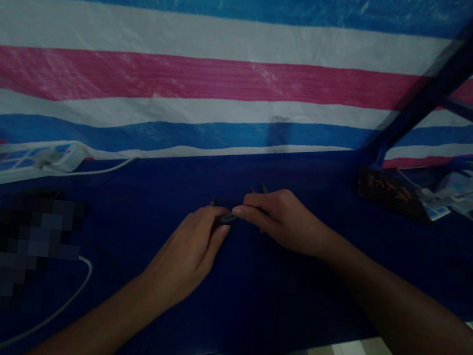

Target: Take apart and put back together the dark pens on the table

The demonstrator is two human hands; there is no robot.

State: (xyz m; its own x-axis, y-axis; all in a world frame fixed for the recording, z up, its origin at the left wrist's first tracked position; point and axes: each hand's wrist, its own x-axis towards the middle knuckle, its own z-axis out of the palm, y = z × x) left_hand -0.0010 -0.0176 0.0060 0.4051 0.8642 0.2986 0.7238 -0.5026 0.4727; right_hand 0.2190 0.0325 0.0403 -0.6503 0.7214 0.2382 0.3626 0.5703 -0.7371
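A thin dark object [228, 217], looking like a short bundle of cord, spans the small gap between my two hands above the blue tabletop [232, 291]. My left hand [192, 246] pinches its near left part, and a small dark tip pokes up behind the fingers. From the right, my right hand [281, 217] grips the other part between thumb and curled fingers. Dark tips stick out past its knuckles too. Fingers cover most of the object, and the dim light hides its exact kind.
A white power strip [63, 156] with a plug and white cable lies at the back left. A pixelated dark area [19, 244] is at left. A dark brown box [392, 192] sits at right, near clear plastic and cables. Striped sheeting [230, 80] hangs behind a blue metal post [434, 92].
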